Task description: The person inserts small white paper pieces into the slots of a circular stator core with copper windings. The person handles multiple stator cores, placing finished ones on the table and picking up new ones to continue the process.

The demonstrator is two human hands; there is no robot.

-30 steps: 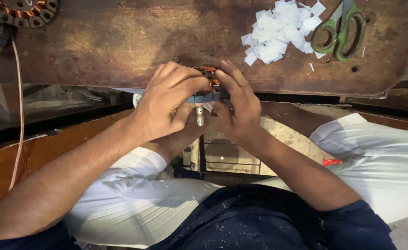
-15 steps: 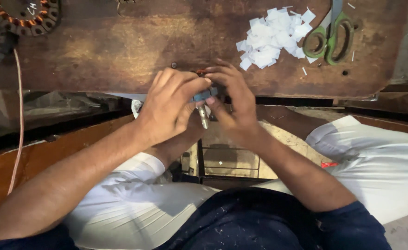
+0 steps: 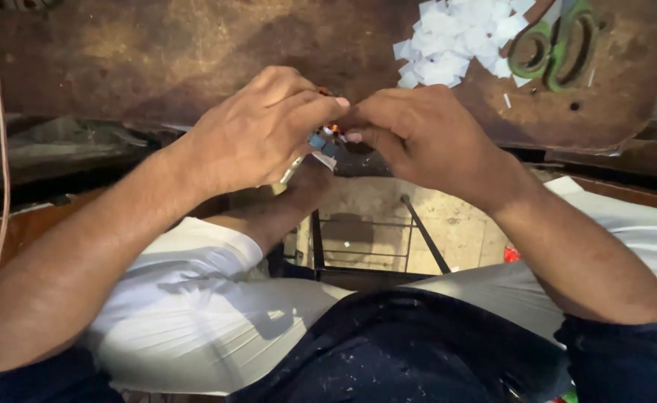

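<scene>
Bench (image 3: pixel 157 52): paper bits (image 3: pixel 455 33), scissors (image 3: pixel 556 41).

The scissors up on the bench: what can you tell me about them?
The scissors have green loop handles, plastic by the look, with part of a pale blade showing at the picture's top edge. They lie flat on the worn brown bench, just right of a heap of white paper scraps. Neither hand touches them.

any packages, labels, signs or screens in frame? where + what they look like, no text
No screens or signs.
Red wrapper-like scrap: on the floor by the right thigh, small, crumpled; too small to tell if it is a package.
White paper slips: loose pile on the brown workbench, beside green-handled scissors; blank, squarish.
</scene>
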